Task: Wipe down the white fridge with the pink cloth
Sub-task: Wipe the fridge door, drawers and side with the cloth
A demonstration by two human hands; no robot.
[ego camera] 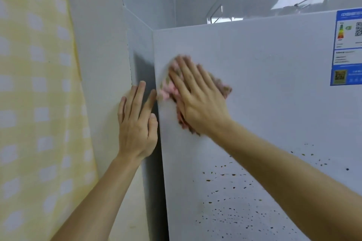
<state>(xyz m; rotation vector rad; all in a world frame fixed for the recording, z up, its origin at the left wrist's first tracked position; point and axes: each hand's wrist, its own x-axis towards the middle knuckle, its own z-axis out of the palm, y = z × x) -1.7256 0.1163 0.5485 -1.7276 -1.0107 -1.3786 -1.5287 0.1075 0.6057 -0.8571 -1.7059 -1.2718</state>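
The white fridge (264,88) fills the right half of the view, its front face turned to me and its left side in shadow. My right hand (197,96) lies flat with straight fingers on the pink cloth (166,90), pressing it against the upper left of the fridge front. The cloth is blurred and mostly hidden under the hand. My left hand (137,121) rests with straight fingers on the fridge's left front corner, just below and left of the cloth. Several dark brown specks (231,201) dot the lower fridge front.
A blue energy label (347,49) is stuck at the fridge's upper right. A clear plastic box (264,4) stands on top of the fridge. A white wall (98,55) adjoins the fridge on the left, with a yellow-and-white checked fabric (37,103) hanging further left.
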